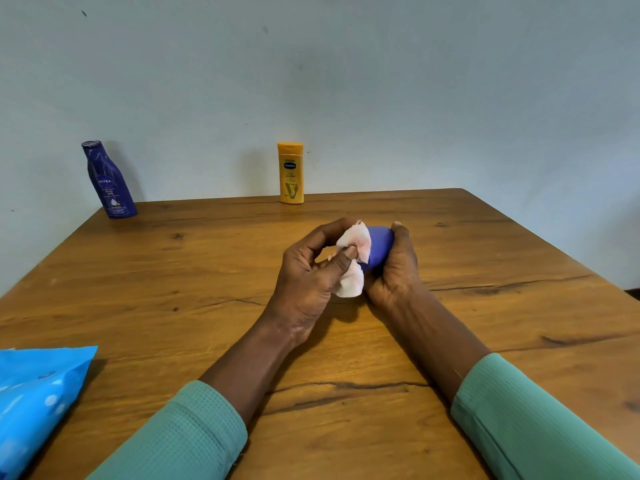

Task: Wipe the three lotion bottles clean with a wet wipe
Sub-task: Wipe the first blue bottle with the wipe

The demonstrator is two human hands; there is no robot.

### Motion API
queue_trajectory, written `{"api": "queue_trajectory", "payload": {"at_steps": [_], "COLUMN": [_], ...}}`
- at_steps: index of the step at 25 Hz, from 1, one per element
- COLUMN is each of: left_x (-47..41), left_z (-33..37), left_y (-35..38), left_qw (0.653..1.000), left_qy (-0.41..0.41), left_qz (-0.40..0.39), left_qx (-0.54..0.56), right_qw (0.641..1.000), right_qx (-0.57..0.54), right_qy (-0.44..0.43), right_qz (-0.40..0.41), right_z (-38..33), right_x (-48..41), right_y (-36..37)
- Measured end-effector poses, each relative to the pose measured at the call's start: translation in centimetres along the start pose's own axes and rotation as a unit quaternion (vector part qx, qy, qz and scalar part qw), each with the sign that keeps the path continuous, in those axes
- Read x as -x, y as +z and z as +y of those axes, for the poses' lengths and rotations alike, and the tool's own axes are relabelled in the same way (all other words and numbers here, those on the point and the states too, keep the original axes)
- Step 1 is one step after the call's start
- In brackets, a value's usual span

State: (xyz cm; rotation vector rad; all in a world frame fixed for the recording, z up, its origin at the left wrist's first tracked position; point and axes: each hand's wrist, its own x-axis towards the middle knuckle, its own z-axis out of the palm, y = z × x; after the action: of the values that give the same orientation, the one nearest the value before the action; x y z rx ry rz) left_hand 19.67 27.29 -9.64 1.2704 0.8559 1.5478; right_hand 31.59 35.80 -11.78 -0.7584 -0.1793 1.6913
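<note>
Over the middle of the wooden table [207, 306], my right hand [394, 268] grips a small blue lotion bottle [379, 245], most of it hidden by my fingers. My left hand [311, 268] pinches a crumpled white wet wipe [355, 251] and holds it against the bottle's left side. A dark blue lotion bottle [109, 181] stands at the table's far left corner. At the far edge, near the middle, a yellow lotion bottle [291, 173] stands upright.
A bright blue wet-wipe pack [38, 400] lies at the near left edge of the table. A pale wall [346, 81] rises right behind the far edge. The table's right edge runs diagonally at the right.
</note>
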Motion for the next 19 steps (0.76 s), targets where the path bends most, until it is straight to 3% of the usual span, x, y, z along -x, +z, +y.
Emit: {"api": "queue_trajectory", "payload": {"at_steps": [4, 8, 10, 15, 19], "left_x": [0.1, -0.3, -0.6, -0.8, -0.9], "left_z": [0.4, 0.0, -0.2, 0.0, 0.8], "left_y": [-0.2, -0.2, -0.4, -1.7, -3.1], "left_qw": [0.998, 0.994, 0.996, 0.998, 0.993], "left_qy": [0.003, 0.029, 0.009, -0.034, -0.070], "left_qz": [-0.062, 0.067, 0.078, -0.043, -0.092], "left_qx": [-0.029, -0.081, -0.049, -0.005, 0.000], "right_qw": [0.999, 0.999, 0.998, 0.994, 0.972], "right_qx": [-0.002, 0.017, 0.019, 0.030, 0.131], "right_qy": [0.033, -0.038, -0.051, -0.100, -0.148], "right_qz": [0.011, 0.029, 0.037, 0.046, 0.128], "right_z": [0.2, 0.3, 0.2, 0.2, 1.4], "right_x": [-0.4, -0.3, -0.2, 0.4, 1.1], "right_y": [-0.4, -0.1, -0.1, 0.2, 1.3]}}
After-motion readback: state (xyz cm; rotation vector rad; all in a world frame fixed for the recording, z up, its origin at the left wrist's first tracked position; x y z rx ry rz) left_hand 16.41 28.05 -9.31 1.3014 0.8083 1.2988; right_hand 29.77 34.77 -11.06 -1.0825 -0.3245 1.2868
